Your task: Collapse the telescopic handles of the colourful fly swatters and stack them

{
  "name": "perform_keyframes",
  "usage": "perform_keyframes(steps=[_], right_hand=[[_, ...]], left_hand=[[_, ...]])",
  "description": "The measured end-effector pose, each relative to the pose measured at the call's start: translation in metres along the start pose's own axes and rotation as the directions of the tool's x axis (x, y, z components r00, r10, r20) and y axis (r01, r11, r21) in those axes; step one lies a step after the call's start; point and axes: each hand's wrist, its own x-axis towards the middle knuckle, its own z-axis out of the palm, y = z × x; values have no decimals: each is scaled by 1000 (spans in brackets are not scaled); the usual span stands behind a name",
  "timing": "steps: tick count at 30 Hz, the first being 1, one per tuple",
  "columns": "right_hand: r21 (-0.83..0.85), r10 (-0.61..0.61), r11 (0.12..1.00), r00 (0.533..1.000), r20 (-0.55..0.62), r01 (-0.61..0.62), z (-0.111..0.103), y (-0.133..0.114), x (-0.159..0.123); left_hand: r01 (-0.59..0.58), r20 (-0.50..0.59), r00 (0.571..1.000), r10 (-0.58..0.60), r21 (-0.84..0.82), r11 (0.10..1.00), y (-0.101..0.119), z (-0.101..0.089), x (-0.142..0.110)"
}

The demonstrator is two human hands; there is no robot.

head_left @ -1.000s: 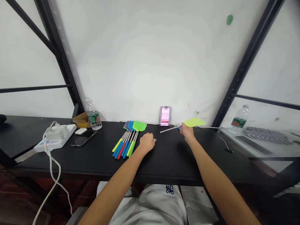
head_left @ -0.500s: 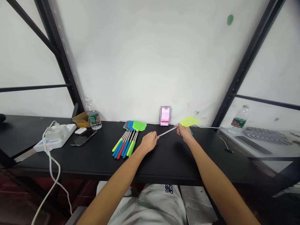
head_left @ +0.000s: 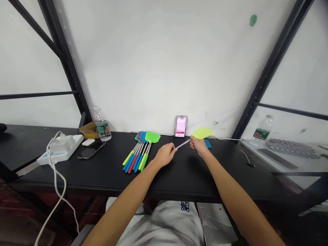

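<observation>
your left hand [head_left: 165, 155], apart from the yellow swatter [head_left: 203, 133] a second ago, now has its fingers closed on the rod's end; your right hand [head_left: 199, 145], curled tight near the head, has shifted left, baring a blue flap [head_left: 207, 143]. the yellow swatter slants between your hands, above the table [head_left: 181, 179]. bare surface runs to the front edge; fanned swatters [head_left: 138, 163] lie just left.

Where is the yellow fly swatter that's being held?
In the head view, the yellow fly swatter is right of centre over the black table, its rod between the left hand and right hand, with the lit phone just behind the rod.
</observation>
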Motion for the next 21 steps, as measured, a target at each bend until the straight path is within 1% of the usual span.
perform_keyframes(steps=[4, 9, 17, 21], right_hand=[[-5, -19, 1000, 999, 38, 19, 4, 2, -2], [-12, -24, 1000, 997, 74, 25, 2, 5, -1], [-13, 1, 1000, 995, 101, 0, 8, 2, -7], [-18, -19, 1000, 994, 112, 21, 10, 4, -8]], left_hand=[[-8, -3, 1000, 8, -7, 1000, 0, 1, 0], [-24, 3, 1000, 24, 17, 1000, -1, 4, 2], [-28, 3, 1000, 28, 47, 999, -1, 4, 2], [-19, 8, 1000, 19, 48, 999, 0, 3, 1]])
